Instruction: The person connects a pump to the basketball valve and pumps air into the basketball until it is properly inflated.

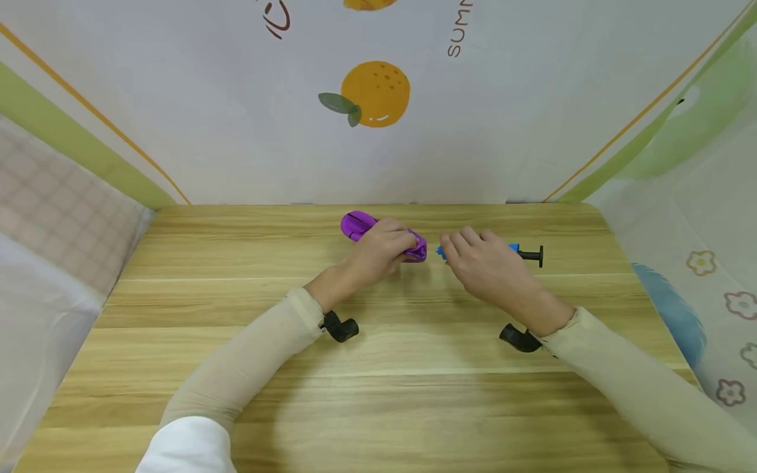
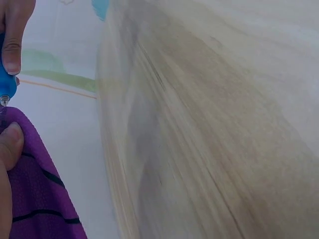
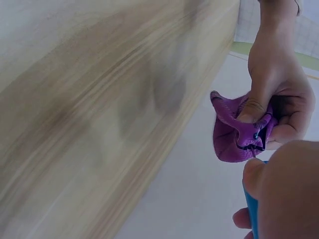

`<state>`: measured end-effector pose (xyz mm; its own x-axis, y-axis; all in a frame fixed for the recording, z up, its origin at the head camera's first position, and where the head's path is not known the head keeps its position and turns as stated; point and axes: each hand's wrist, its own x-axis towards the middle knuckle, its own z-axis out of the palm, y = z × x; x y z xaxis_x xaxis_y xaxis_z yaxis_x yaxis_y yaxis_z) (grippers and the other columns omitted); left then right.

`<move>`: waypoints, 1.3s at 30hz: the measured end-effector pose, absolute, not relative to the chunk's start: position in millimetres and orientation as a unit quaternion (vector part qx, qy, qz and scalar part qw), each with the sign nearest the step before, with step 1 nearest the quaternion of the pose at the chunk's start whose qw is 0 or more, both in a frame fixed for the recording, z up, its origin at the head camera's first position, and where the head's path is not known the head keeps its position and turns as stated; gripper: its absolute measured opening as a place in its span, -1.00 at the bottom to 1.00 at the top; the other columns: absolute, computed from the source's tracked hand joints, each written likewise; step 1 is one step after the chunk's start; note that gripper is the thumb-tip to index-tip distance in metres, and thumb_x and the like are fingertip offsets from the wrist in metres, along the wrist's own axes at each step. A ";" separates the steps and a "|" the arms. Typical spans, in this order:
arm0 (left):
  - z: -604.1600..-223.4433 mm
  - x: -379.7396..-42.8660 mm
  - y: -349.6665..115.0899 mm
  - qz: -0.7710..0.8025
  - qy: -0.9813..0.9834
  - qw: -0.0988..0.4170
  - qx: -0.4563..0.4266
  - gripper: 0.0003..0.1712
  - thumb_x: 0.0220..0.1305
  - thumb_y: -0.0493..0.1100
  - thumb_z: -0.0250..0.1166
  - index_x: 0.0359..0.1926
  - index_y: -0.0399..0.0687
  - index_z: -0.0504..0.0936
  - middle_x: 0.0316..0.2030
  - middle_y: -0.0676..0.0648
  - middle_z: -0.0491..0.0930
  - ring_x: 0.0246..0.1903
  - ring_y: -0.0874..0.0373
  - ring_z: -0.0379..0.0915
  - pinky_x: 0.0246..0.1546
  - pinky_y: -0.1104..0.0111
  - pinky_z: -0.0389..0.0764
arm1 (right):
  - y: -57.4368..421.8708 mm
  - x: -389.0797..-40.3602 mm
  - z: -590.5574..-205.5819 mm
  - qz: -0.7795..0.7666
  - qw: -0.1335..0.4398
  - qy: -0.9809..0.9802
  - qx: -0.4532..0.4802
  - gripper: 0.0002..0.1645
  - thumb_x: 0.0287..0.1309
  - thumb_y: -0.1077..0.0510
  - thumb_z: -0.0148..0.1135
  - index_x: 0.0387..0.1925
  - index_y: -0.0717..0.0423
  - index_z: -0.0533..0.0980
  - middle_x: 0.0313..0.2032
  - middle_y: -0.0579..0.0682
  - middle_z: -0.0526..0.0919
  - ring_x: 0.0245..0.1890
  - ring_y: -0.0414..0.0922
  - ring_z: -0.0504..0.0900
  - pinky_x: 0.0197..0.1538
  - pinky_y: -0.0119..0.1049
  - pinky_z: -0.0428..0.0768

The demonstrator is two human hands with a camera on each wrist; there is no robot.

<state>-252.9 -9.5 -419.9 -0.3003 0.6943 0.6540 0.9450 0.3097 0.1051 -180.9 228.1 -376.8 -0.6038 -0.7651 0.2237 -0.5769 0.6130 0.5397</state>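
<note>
My left hand (image 1: 378,253) grips a limp, folded purple ball (image 1: 357,223) with black lines, deflated, above the back of the table. Its thumb presses into the purple skin in the right wrist view. Facing it, my right hand (image 1: 487,266) wraps around a blue hand pump (image 1: 513,247), whose black T-shaped handle (image 1: 541,256) sticks out to the right. The pump's thin needle (image 2: 5,101) points at the ball, right at its edge in the left wrist view. In the right wrist view the ball (image 3: 229,144) is crumpled, with a small dark opening facing the pump (image 3: 251,214).
The wood-grain table (image 1: 384,407) spans the view below both arms. Behind it rises a white cloth wall (image 1: 236,144) printed with oranges. Patterned cloth hangs on both sides. A black wrist mount (image 1: 341,327) sits under the left wrist, another (image 1: 520,338) under the right.
</note>
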 end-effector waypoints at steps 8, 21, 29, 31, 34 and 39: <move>-422.8 -251.7 -7.2 -0.229 -0.751 0.283 -0.550 -0.80 0.16 -0.45 0.42 -0.42 -0.19 0.55 -0.38 -0.09 0.67 -0.24 -0.01 0.60 0.00 0.24 0.59 | 222.2 -183.0 -383.5 -0.200 0.228 -0.871 0.386 -0.61 0.34 0.16 0.32 0.06 0.37 0.55 -0.14 0.17 0.67 -0.14 0.04 0.66 -0.25 -0.25 0.66; -424.6 -247.8 -5.4 -0.226 -0.755 0.298 -0.540 -0.84 0.18 -0.42 0.43 -0.38 -0.21 0.58 -0.36 -0.11 0.70 -0.21 -0.01 0.60 -0.01 0.27 0.60 | 215.5 -180.8 -381.7 -0.201 0.209 -0.884 0.366 -0.67 0.42 0.19 0.19 0.04 0.38 0.54 -0.18 0.18 0.67 -0.14 0.04 0.66 -0.21 -0.24 0.68; -420.5 -249.8 -4.0 -0.226 -0.757 0.299 -0.535 -0.85 0.21 -0.34 0.45 -0.35 -0.22 0.60 -0.36 -0.10 0.70 -0.23 0.01 0.59 -0.03 0.29 0.59 | 214.1 -184.5 -384.9 -0.178 0.205 -0.894 0.356 -0.68 0.39 0.15 0.24 -0.07 0.40 0.52 -0.25 0.18 0.64 -0.20 0.05 0.65 -0.24 -0.25 0.68; -420.3 -250.2 -5.0 -0.224 -0.758 0.296 -0.536 -0.84 0.18 -0.36 0.47 -0.36 -0.22 0.60 -0.36 -0.10 0.69 -0.23 0.00 0.59 -0.03 0.28 0.59 | 213.7 -185.4 -385.3 -0.175 0.202 -0.895 0.357 -0.64 0.40 0.10 0.25 -0.09 0.39 0.51 -0.26 0.18 0.64 -0.20 0.05 0.65 -0.24 -0.25 0.68; -419.9 -251.1 -7.0 -0.216 -0.766 0.291 -0.531 -0.83 0.15 -0.38 0.48 -0.32 -0.22 0.62 -0.33 -0.10 0.70 -0.19 -0.01 0.60 0.03 0.28 0.58 | 213.8 -185.2 -383.4 -0.157 0.188 -0.904 0.352 -0.60 0.41 0.06 0.25 -0.09 0.39 0.50 -0.24 0.18 0.64 -0.17 0.06 0.66 -0.20 -0.22 0.69; -417.3 -252.9 -13.0 -0.203 -0.780 0.306 -0.508 -0.77 0.11 -0.37 0.51 -0.21 -0.23 0.67 -0.27 -0.11 0.74 -0.15 -0.02 0.63 0.07 0.26 0.59 | 214.6 -183.7 -376.6 -0.113 0.182 -0.920 0.330 -0.63 0.39 0.05 0.28 -0.20 0.35 0.50 -0.32 0.15 0.64 -0.28 0.05 0.65 -0.31 -0.22 0.68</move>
